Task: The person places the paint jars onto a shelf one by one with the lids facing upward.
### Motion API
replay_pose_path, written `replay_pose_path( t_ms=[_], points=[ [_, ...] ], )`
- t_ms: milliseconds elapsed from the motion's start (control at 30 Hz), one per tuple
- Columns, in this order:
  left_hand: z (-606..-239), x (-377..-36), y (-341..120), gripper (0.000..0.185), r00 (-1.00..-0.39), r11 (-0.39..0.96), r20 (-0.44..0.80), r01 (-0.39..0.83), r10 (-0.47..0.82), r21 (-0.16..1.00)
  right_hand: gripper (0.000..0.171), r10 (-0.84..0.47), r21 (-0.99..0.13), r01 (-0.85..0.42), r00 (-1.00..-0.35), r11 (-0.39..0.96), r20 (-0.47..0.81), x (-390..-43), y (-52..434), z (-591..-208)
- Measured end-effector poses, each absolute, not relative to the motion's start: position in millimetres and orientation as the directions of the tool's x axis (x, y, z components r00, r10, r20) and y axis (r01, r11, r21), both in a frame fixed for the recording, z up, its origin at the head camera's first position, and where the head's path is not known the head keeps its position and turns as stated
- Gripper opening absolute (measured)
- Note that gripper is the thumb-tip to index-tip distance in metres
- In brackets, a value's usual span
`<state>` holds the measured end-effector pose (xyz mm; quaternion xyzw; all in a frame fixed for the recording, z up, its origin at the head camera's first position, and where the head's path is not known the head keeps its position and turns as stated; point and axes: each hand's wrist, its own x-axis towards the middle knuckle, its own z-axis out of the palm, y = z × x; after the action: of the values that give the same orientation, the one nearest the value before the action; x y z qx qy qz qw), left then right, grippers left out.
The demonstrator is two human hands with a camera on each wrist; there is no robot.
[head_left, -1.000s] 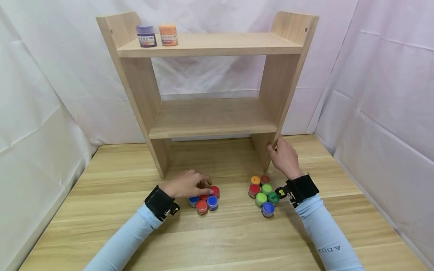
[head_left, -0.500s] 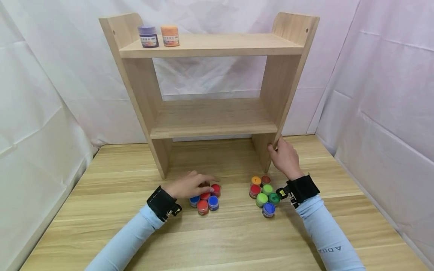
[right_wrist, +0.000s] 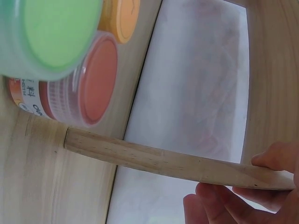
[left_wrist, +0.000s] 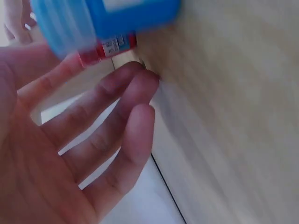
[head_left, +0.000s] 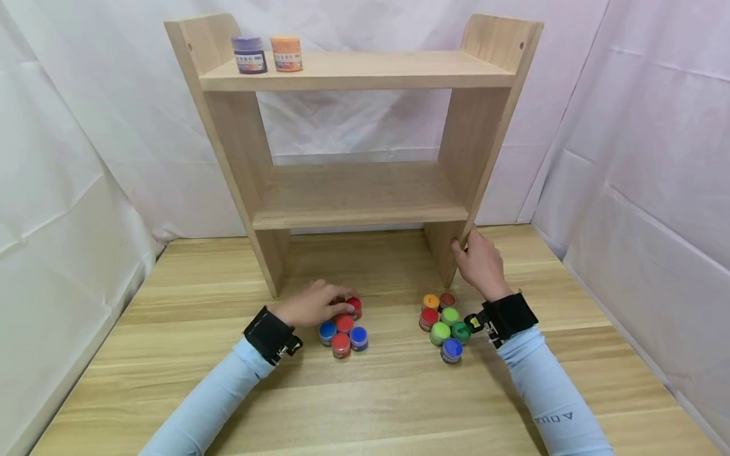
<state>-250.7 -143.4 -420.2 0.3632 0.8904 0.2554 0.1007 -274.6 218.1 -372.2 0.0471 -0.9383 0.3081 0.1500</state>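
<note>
My left hand [head_left: 315, 304] rests over the far side of the left cluster of small paint jars [head_left: 343, 330] on the worktop [head_left: 365, 392]. The fingers curl down around a red-lidded jar [head_left: 354, 306] at the back of that cluster; from the head view they seem to touch its lid and side, but I cannot tell whether they grip it firmly. In the left wrist view the fingers [left_wrist: 122, 108] look loosely bent with gaps between them, and a blue jar [left_wrist: 100, 21] sits blurred just beyond the fingertips.

My right hand [head_left: 478, 261] grips the front edge of the right upright of the wooden shelf [head_left: 353, 196], low down near its foot, thumb on one face and fingers wrapped round the other. The right wrist view shows the fingertips [right_wrist: 219, 198] pinching that thin board.

The red-lidded jar lies just ahead of my left palm, under the fingertips, so the left hand is far nearer to it than the right. The jar stands upright, its axis vertical. The second cluster of jars [head_left: 443, 323], with green, orange and blue lids, sits just beside my right wrist. A purple jar [head_left: 249, 54] and an orange jar [head_left: 286, 53] stand side by side on the left end of the top shelf, well above and behind my left hand.
</note>
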Motion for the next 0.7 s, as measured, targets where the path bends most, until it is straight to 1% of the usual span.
replay_pose_path(
  t_ms=[233, 400, 567, 700],
  points=[
    [-423.1, -264.6, -164.5, 0.029, -0.802, 0.699, 0.035, 0.54, 0.596, 0.469, 0.052, 0.003, -0.577, -0.18, -0.953, 0.797, 0.301, -274.8, 218.4, -374.0],
    [-426.6, -275.2, -174.5, 0.031, -0.835, 0.727, 0.056, 0.508, 0.548, 0.463, 0.052, 0.005, -0.577, -0.183, -0.951, 0.796, 0.31, -274.0, 220.1, -372.9],
    [-423.9, -275.4, -180.0, 0.043, -0.869, 0.77, 0.039, 0.457, 0.494, 0.445, 0.052, 0.0, -0.57, -0.187, -0.95, 0.8, 0.312, -273.9, 219.6, -373.0],
    [-421.5, -272.1, -179.9, 0.056, -0.872, 0.786, 0.009, 0.446, 0.49, 0.428, 0.051, -0.002, -0.569, -0.189, -0.95, 0.8, 0.313, -274.5, 217.4, -373.0]
  ],
)
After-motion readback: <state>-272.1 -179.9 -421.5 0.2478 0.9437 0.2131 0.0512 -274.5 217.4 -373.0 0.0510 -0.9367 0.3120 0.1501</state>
